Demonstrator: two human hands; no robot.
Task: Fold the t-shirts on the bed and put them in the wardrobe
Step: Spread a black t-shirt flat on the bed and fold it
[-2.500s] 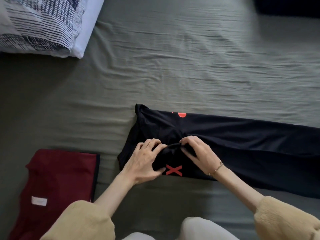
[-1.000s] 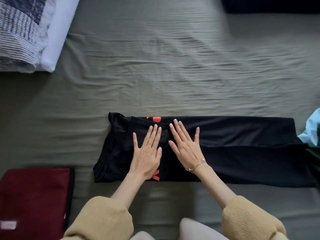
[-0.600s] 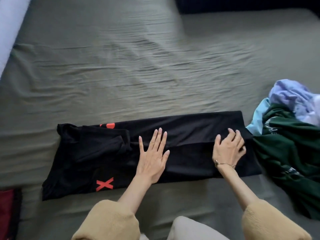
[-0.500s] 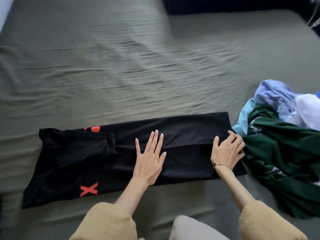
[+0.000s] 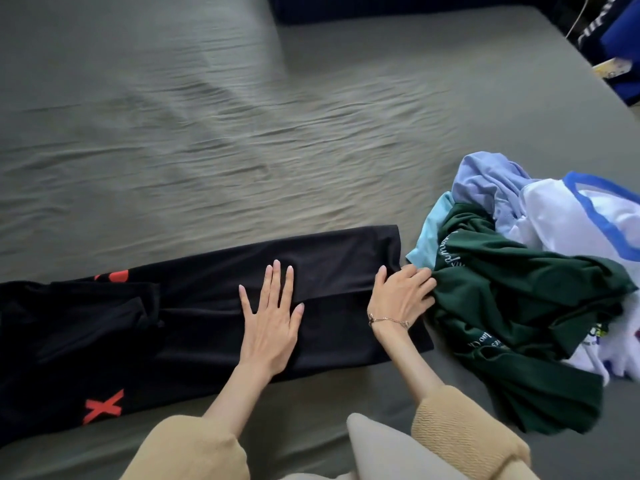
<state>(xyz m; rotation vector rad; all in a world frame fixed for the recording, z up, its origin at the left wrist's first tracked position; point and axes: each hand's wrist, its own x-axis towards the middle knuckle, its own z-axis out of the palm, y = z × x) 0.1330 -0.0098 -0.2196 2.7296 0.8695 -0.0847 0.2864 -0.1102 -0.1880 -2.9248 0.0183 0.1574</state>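
Note:
A black t-shirt (image 5: 180, 344) with red marks lies folded into a long strip across the near part of the bed. My left hand (image 5: 273, 317) presses flat on its middle, fingers straight. At the strip's right end my right hand (image 5: 401, 296) rests with its fingers curled round the hem edge, right beside a dark green t-shirt (image 5: 519, 306). That green shirt tops a loose pile with a white, blue-trimmed shirt (image 5: 588, 223), a lilac one (image 5: 491, 178) and a light blue one (image 5: 427, 233).
The wrinkled grey-green bed sheet (image 5: 242, 133) stretches away behind the shirt. A dark block (image 5: 381, 5) sits at the far edge. Blue and dark items (image 5: 620, 46) stand past the bed's right edge. My knee (image 5: 377, 445) is at the near edge.
Both hands let go of the collar and smoothed the shirt flat. My right hand then slid right to the hem end. The view swung right, losing the pillow and folded red shirt.

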